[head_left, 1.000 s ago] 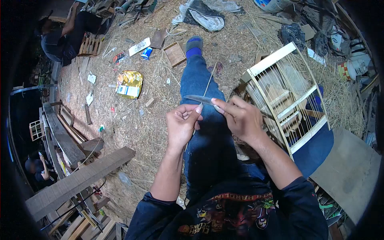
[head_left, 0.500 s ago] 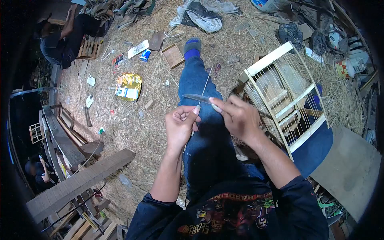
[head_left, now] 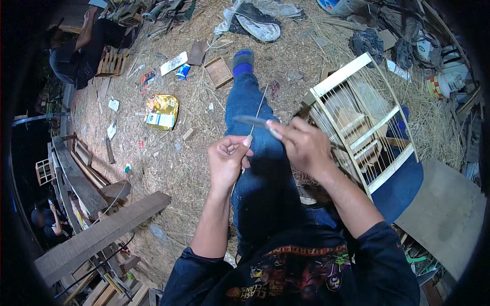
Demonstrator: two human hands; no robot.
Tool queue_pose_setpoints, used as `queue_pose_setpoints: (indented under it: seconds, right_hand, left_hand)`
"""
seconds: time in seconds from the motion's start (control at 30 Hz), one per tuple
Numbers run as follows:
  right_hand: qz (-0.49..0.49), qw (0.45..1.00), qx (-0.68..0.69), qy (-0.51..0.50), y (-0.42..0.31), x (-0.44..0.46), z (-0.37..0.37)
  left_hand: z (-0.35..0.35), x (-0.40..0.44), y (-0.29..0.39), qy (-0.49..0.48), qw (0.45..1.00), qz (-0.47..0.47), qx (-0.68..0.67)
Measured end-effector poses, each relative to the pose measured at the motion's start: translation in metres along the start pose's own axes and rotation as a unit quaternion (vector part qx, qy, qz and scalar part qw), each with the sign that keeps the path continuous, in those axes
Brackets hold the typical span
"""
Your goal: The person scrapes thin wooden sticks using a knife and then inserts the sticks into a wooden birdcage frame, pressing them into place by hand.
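Head view, left edge: 1 person in dark clothing [head_left: 53,224] sits at the lower left of the frame, partly behind timber. At the upper left, a 2nd person [head_left: 71,60] sits beside a small slatted crate [head_left: 111,61]. A long wooden beam [head_left: 102,236] runs diagonally across the lower left. A gold packet [head_left: 163,109] lies on the straw-strewn ground, left of centre; a shallow wooden box [head_left: 218,73] lies above and to its right, near my foot.

At centre, the fingers of my left hand [head_left: 227,158] are closed, thumb against index finger, gripping a thin stick [head_left: 261,105]. The stick slants up and to the right, above my leg. The knife [head_left: 248,120] crosses the stick just above my left fingertips; motion blur hides whether the edge touches it. The fingers of my right hand [head_left: 306,145] are wrapped around the knife handle, blade pointing left.

Right of centre, a pale wooden frame with thin bars [head_left: 376,128] stands tilted. A grey board [head_left: 443,214] lies at the lower right.
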State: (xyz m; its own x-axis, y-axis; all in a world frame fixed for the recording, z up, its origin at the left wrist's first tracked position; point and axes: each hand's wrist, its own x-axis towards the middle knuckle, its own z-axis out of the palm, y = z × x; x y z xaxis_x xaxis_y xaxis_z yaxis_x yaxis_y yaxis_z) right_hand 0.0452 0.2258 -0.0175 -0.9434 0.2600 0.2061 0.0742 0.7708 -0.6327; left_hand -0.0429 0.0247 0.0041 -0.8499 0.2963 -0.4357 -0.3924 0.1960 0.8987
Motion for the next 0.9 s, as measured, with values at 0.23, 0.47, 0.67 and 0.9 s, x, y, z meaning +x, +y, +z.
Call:
queue_pose_setpoints:
  seconds: [0.23, 0.47, 0.67, 0.9]
  right_hand:
    - [-0.027, 0.998, 0.026, -0.05, -0.01, -0.006, -0.009]
    - [-0.005, 0.997, 0.046, -0.067, -0.012, -0.014, -0.007]
    - [-0.013, 0.998, 0.036, -0.052, -0.01, -0.013, -0.006]
    - [-0.002, 0.998, 0.032, -0.054, -0.011, -0.013, -0.008]
  left_hand:
    - [-0.008, -0.014, 0.001, -0.006, 1.0, -0.011, -0.008]
    - [-0.009, -0.02, 0.004, -0.012, 0.999, -0.044, -0.023]
    - [-0.009, -0.009, 0.006, -0.044, 0.998, -0.027, 0.036]
    - [-0.009, -0.009, 0.005, -0.046, 0.998, -0.03, 0.013]
